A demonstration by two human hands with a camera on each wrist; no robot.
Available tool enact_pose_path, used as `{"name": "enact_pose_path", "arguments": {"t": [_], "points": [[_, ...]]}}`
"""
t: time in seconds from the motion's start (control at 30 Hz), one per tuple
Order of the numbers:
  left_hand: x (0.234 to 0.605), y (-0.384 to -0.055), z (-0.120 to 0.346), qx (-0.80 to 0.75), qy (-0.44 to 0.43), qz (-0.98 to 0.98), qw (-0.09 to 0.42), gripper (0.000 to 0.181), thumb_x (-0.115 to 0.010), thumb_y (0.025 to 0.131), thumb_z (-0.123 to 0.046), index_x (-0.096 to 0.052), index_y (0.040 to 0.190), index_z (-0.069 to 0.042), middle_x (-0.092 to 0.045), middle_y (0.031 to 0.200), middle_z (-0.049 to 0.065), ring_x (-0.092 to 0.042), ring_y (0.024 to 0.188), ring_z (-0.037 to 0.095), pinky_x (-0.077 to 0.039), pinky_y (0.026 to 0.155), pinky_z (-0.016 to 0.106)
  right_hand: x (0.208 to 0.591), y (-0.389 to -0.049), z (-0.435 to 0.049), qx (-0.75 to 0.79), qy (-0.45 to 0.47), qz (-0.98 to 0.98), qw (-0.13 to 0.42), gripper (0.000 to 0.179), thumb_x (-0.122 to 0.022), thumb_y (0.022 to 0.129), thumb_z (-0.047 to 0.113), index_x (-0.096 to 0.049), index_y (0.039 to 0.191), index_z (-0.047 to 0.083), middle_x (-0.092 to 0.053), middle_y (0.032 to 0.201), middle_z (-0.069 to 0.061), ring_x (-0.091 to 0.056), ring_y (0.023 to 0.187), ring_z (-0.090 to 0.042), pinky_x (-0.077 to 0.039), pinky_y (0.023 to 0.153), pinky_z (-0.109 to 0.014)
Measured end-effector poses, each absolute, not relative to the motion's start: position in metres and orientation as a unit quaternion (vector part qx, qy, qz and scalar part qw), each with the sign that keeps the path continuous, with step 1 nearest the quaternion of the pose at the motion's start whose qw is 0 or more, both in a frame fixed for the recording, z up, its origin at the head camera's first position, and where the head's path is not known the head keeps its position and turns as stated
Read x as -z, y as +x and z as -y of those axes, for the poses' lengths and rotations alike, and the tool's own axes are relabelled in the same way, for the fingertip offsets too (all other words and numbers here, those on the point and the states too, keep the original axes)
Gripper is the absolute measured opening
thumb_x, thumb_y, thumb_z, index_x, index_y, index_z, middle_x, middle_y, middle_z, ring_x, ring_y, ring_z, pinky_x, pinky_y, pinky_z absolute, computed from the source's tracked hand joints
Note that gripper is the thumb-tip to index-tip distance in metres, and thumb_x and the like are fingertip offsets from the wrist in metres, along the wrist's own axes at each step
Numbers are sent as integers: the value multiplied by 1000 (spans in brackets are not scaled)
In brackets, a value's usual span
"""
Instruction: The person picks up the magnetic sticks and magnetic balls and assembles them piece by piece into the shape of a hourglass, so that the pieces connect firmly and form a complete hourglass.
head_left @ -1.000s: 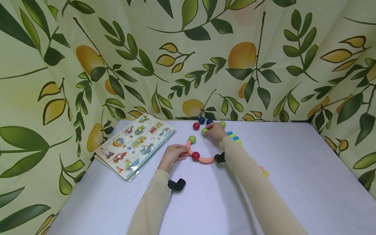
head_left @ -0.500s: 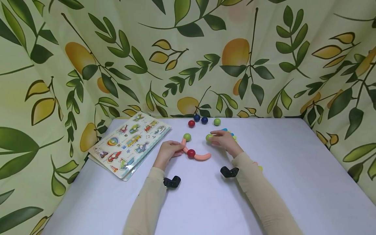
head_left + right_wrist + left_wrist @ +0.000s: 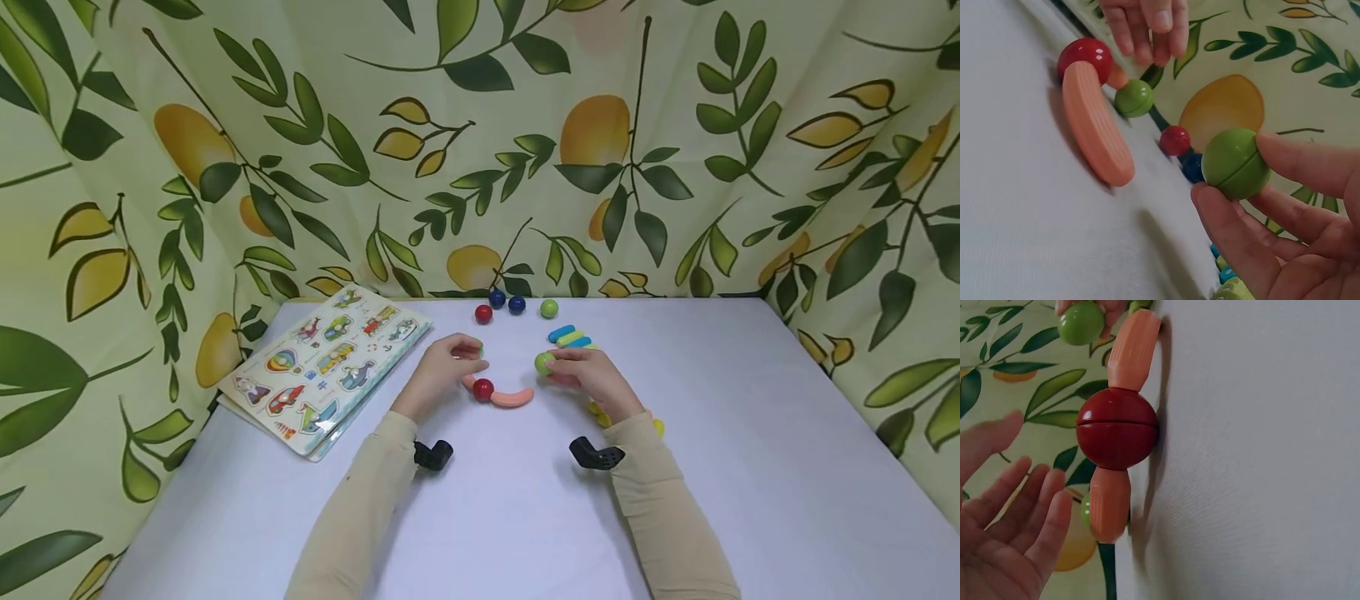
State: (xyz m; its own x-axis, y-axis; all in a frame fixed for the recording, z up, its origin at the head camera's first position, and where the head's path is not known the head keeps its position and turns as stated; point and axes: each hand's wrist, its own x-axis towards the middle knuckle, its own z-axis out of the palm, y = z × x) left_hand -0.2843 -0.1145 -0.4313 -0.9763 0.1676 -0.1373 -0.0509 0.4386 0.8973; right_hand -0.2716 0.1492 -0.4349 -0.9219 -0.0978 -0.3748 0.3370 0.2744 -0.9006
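Observation:
In the head view, my right hand [image 3: 596,377] pinches a green ball [image 3: 1236,164] between thumb and fingertips, held off the table. My left hand [image 3: 1016,512] holds nothing; its fingers are spread beside a joined toy piece. That piece is a red ball [image 3: 1117,428] with a curved orange-pink rod [image 3: 1094,125] on one side and a second orange-pink rod [image 3: 1110,506] on the other. A second green ball [image 3: 1134,98] sits at the far end of that second rod, mostly behind my left hand in the head view.
Behind lie a loose red ball [image 3: 483,314], two dark blue balls [image 3: 517,306] and another green ball [image 3: 549,308]. Blue and green rods [image 3: 572,337] lie beyond my right hand, yellow pieces [image 3: 597,414] partly under it. An illustrated board [image 3: 322,367] lies at the left.
My right hand has brought the green ball from the back toward the joined piece. My left hand has let go of the rod and lifted slightly. The camera view has shifted a little.

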Motion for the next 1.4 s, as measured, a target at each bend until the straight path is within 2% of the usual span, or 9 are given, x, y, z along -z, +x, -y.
{"name": "enact_pose_path", "arguments": {"t": [0.1,0.23,0.43,0.73,1.03,1.4], "points": [[423,-287,108,-479,89,-860,148,39,-77,86,-20,-66,122,-8,-69,116,9,-62,104,19,-51,95,35,435,-269,-151,587,68,-785,186,50,-69,93,34,-60,134,7,-67,130,-11,-69,106,-15,-44,111,-42],[417,-291,99,-411,147,-877,199,36,-78,86,-23,-67,118,-10,-69,108,4,-62,94,16,-51,83,29,437,-267,-152,579,59,-794,178,48,-69,94,33,-62,132,5,-66,129,-12,-70,102,-12,-52,104,-36],[417,-288,87,-343,184,-889,243,25,-79,84,-20,-69,105,-11,-67,91,-2,-59,77,11,-48,69,22,440,-268,-155,584,57,-789,182,45,-66,96,27,-60,132,-1,-66,129,-16,-69,95,-9,-56,94,-28],[431,-283,76,-287,228,-907,208,17,-82,81,-20,-73,93,-15,-64,82,-5,-53,83,12,-42,75,24,443,-267,-155,606,46,-766,208,41,-66,95,17,-61,129,-5,-69,122,-13,-69,90,-7,-58,88,-26],[436,-273,80,-346,210,-891,206,19,-81,82,-18,-75,100,-16,-68,92,-3,-55,87,13,-48,82,27,446,-268,-155,603,21,-764,229,42,-63,97,16,-59,131,-8,-65,127,-19,-68,92,-9,-58,89,-28],[438,-272,81,-352,231,-882,212,21,-80,83,-18,-74,103,-18,-68,95,-5,-56,89,13,-48,84,28,447,-268,-157,609,11,-755,243,41,-65,96,16,-60,128,-10,-73,107,-8,-69,83,-8,-59,82,-25]]}}
